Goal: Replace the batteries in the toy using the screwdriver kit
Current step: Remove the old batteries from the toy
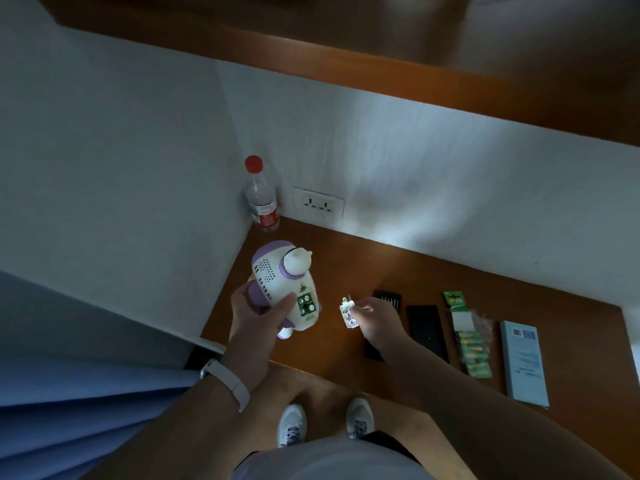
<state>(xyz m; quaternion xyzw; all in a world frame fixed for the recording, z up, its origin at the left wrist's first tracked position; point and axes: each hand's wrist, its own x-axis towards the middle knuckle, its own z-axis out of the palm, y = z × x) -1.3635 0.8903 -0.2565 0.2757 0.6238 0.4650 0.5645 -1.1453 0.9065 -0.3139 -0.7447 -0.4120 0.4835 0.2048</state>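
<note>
A white and purple toy (pixel 277 282) is held above the left end of the wooden desk (pixel 433 275), gripped from below by my left hand (pixel 254 317). Its battery compartment (pixel 306 304) faces up, uncovered, with green batteries inside. My right hand (pixel 379 322) pinches the small white battery cover (pixel 349 314) just right of the toy. The black screwdriver kit lies open on the desk as a bit tray (pixel 387 297) and a black case (pixel 426 332), partly hidden by my right hand. A green pack of new batteries (pixel 471 341) lies to their right.
A clear bottle (pixel 261 199) with a red cap stands in the desk's back left corner beside a wall socket (pixel 318 202). A light blue booklet (pixel 524 363) lies at the desk's right end. White walls close in the desk at the left and back.
</note>
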